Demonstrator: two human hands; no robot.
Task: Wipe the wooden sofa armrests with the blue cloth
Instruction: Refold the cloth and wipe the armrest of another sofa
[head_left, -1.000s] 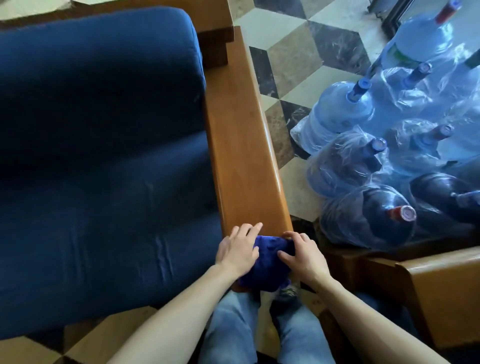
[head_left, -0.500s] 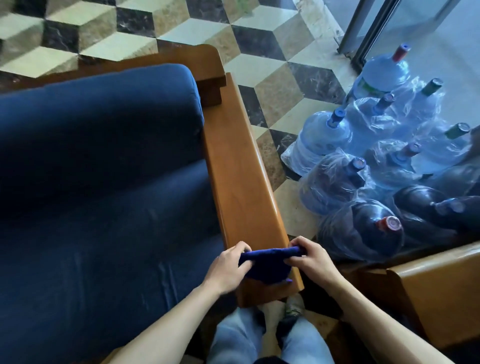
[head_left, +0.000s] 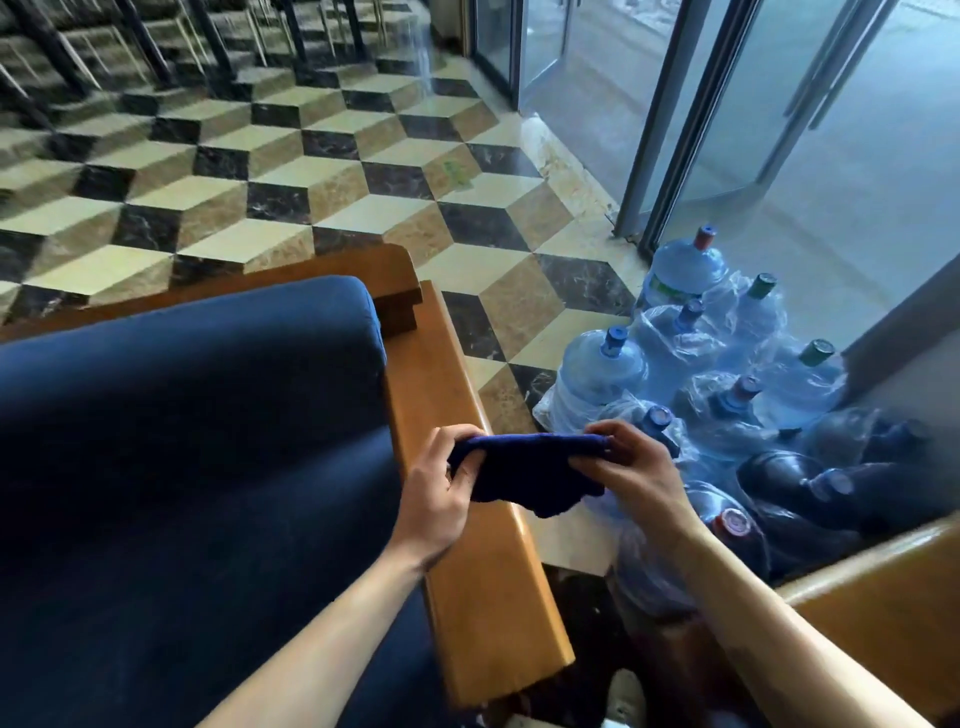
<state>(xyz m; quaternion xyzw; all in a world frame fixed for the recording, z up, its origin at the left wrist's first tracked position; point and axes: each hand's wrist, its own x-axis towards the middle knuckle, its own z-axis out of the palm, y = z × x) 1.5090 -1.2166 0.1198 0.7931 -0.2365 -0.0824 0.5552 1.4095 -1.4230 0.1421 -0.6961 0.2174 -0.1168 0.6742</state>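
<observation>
Cube-patterned floor tiles (head_left: 363, 208) surround the scene. Blue cloth (head_left: 524, 473) is stretched above the wooden armrest (head_left: 467, 571), pinched at its ends by curled fingers of left hand (head_left: 436, 499) and right hand (head_left: 634, 467). Water bottles (head_left: 701, 374) stand beside the sofa.

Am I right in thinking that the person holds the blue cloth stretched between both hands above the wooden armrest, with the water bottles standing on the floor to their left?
Not quite: the water bottles stand to the person's right, as the head view shows. The rest holds: the left hand and right hand hold the blue cloth stretched between them above the wooden armrest.
</observation>
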